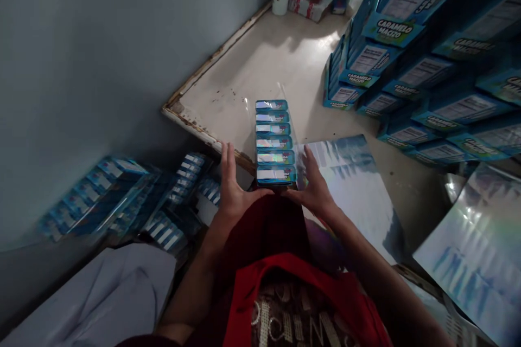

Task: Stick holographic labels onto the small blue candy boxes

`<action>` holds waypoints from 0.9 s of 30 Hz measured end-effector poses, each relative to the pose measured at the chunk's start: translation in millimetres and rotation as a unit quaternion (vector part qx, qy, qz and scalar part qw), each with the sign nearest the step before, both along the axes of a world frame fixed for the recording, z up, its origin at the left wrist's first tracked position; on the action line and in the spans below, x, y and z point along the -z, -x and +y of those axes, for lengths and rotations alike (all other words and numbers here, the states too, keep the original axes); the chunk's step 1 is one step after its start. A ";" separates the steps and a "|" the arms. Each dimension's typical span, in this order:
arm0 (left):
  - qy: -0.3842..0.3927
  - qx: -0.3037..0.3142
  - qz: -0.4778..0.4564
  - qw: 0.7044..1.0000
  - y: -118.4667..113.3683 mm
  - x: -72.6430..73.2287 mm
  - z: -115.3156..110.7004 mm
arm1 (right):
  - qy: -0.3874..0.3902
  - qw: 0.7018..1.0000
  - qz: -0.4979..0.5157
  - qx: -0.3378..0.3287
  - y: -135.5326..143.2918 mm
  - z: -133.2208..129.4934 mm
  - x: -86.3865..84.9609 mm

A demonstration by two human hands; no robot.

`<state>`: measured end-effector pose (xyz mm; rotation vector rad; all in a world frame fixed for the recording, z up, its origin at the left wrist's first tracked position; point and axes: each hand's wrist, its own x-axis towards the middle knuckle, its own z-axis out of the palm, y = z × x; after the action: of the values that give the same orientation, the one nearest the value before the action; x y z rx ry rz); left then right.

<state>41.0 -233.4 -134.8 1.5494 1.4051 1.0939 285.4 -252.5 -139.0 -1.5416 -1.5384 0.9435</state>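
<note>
red apron (242, 293), bottom centre; above, l. hand (236, 195) & r. hand (316, 190) flank blue boxes in film (274, 143) at worktop (260, 57) edge, both grips spread, prob. to steady them; contact unclear.

Stacked blue boxes (427, 71): "CARAMELO MACIZO". Wrapped blue pack (275, 143): partial "ELO".
</note>
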 end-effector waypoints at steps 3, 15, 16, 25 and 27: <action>0.091 0.078 -0.048 0.992 0.5 -4.2 17.2 | 0.032 0.998 0.056 -0.016 11.2 3.6 0.0; 0.123 -0.072 -0.079 0.987 -28.1 -26.9 -27.0 | 0.022 0.997 0.009 0.077 21.9 -20.1 -23.2; 0.116 -0.070 -0.055 0.989 -26.8 -28.3 -28.1 | 0.020 0.998 -0.004 0.056 20.0 -20.8 -22.1; 0.043 -0.069 0.041 0.996 -23.9 -32.4 -35.2 | -0.022 0.994 -0.068 0.086 15.8 -42.1 -2.1; 0.053 -0.072 0.064 0.994 -25.1 -28.9 -36.4 | -0.046 0.989 -0.112 0.084 19.7 -44.3 -2.8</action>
<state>66.1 -269.8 -105.9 1.4824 1.6567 1.0020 265.7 -296.8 -136.2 -1.7271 -1.5518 0.6127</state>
